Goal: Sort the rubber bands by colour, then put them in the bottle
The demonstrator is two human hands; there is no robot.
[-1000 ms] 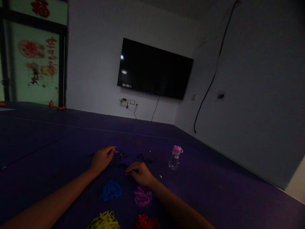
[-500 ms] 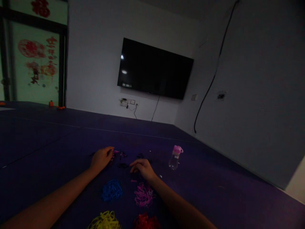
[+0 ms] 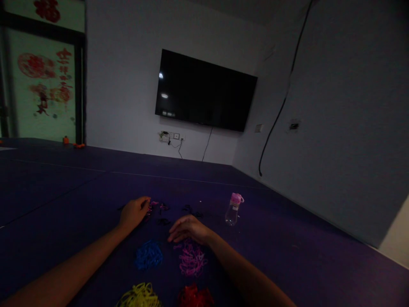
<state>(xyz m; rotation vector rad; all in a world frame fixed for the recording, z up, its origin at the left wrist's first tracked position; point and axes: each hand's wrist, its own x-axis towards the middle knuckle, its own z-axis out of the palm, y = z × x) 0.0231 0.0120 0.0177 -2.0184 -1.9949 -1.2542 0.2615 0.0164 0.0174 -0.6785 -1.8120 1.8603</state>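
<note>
My left hand (image 3: 134, 212) rests on the purple surface, its fingers curled down beside a few pink bands (image 3: 154, 203) that look like rubber bands. Whatever lies under those fingertips is hidden. My right hand (image 3: 189, 229) hovers at the far edge of a pile of pink bands (image 3: 192, 260), its fingers loosely extended and nothing visible in them. Dark bands (image 3: 163, 221) lie between the two hands. Nearer to me are heaps of blue bands (image 3: 148, 255), yellow bands (image 3: 139, 295) and red bands (image 3: 195, 296).
A clear bottle with a pink cap (image 3: 232, 209) stands to the right of my right hand. More dark bands (image 3: 191, 210) lie beyond that hand. Small orange objects (image 3: 79, 146) sit near the door, and a television (image 3: 206, 90) hangs on the far wall.
My right hand has drawn back toward me and slightly left, from the dark bands to the pink pile, its fingers spreading. The left hand stays by the pink bands. The view has shifted slightly.
</note>
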